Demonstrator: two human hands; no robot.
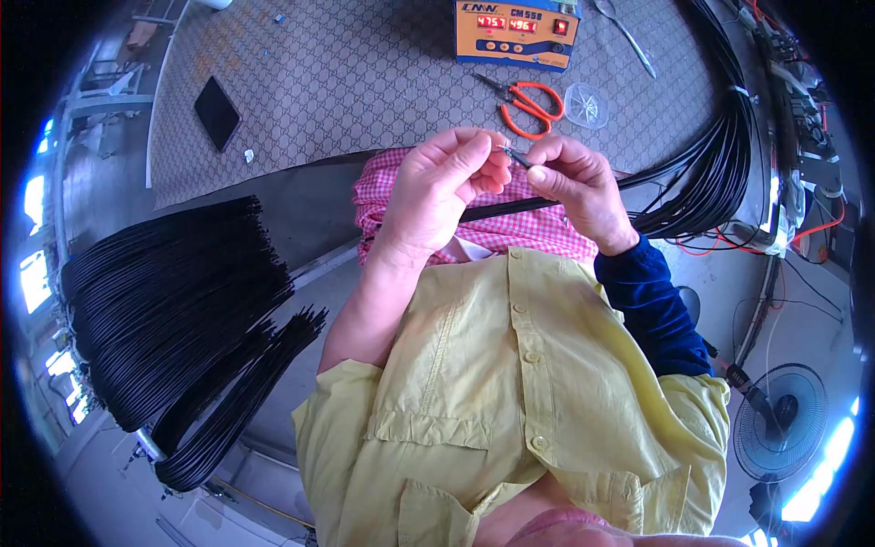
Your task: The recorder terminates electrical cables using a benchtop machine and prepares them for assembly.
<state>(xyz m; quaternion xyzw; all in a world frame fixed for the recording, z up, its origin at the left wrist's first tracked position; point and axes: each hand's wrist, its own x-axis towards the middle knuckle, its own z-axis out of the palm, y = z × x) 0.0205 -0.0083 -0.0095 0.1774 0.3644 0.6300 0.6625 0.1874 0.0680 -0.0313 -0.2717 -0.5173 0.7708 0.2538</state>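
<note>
My right hand [581, 187] pinches a black cable [519, 159] close to its end, in front of my chest. The thumb and fingers of my left hand [445, 182] are closed at the cable's tip, where short thin wires stick out. What lies between those fingertips is too small to make out fully. Just beyond my hands on the table lie scissors with orange handles [533, 108] and a small clear round dish [586, 106]. A pink checked cloth [383, 187] covers my lap under my hands.
An orange and blue control box [515, 38] with red displays stands on the patterned table [346, 73]. A dark phone-like slab [217, 114] lies at left, metal tweezers [629, 41] at far right. Black cable bundles hang left [173, 301] and right [720, 155]. A fan [779, 421] stands lower right.
</note>
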